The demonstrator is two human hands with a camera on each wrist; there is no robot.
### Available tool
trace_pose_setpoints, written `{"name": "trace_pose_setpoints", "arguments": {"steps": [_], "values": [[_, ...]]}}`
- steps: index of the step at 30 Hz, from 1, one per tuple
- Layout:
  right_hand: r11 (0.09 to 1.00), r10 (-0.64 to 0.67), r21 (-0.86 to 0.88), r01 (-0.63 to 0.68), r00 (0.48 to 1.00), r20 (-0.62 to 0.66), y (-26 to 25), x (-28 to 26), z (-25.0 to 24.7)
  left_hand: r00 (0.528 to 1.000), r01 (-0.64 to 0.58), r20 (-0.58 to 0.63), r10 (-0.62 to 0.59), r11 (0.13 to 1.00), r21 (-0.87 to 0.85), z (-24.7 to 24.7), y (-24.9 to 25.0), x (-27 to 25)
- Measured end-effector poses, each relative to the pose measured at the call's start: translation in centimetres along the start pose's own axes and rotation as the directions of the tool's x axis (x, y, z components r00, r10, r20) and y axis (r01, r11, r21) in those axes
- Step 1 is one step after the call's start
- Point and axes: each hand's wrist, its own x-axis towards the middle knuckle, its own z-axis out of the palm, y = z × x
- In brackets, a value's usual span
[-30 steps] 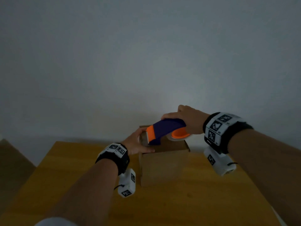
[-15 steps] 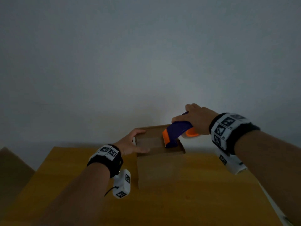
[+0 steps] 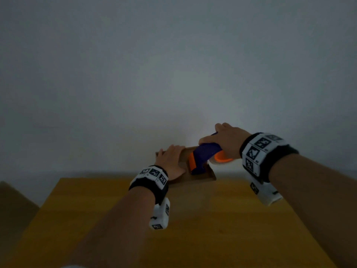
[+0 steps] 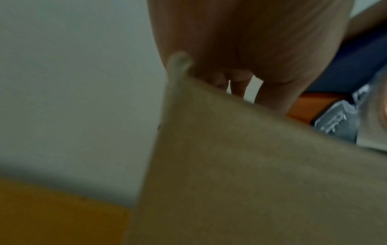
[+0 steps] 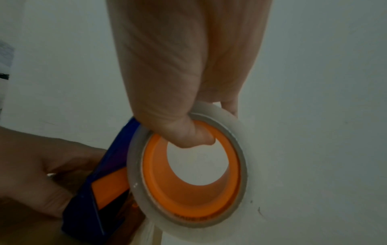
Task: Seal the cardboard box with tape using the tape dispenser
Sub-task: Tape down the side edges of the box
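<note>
A small brown cardboard box [image 3: 209,176] stands at the far middle of the wooden table [image 3: 212,229]. My left hand [image 3: 171,160] lies flat on the left half of its top, fingers straight toward the far edge. My right hand [image 3: 224,139] grips a blue tape dispenser [image 3: 205,151] with an orange nose [image 3: 191,161], which points down onto the right half of the top. In the right wrist view my thumb hooks into the orange core [image 5: 209,199] of the clear tape roll [image 5: 184,220]. The left wrist view shows the box side [image 4: 251,182], my palm [image 4: 251,41] and the dispenser's metal blade [image 4: 337,124].
A plain grey-white wall [image 3: 173,74] rises right behind the box. The table's left edge [image 3: 50,194] drops off to a dim brown surface [image 3: 13,206] at the lower left. The lighting is dim.
My left hand moved from the box's near-left edge up onto the top and now lies flat. The dispenser swung from above the box down onto its top, further right.
</note>
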Motion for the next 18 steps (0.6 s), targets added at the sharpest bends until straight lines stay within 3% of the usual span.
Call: {"name": "trace_pose_setpoints", "arguments": {"steps": [7, 11, 18], "values": [[1.0, 0.005, 0.028, -0.005, 1.0, 0.011, -0.4, -0.1, 0.6, 0.971, -0.003, 0.232, -0.052, 0.973, 0.233, -0.5, 1.5, 0.0], [1.0, -0.005, -0.008, 0.005, 1.0, -0.002, -0.2, -0.1, 0.3, 0.984, -0.049, 0.18, -0.012, 0.942, 0.331, 0.4, 0.2, -0.1], [1.0, 0.019, 0.02, -0.019, 1.0, -0.008, 0.1, -1.0, -0.1, 0.989, -0.057, 0.148, 0.009, 0.945, 0.322, -0.1, -1.2, -1.3]]}}
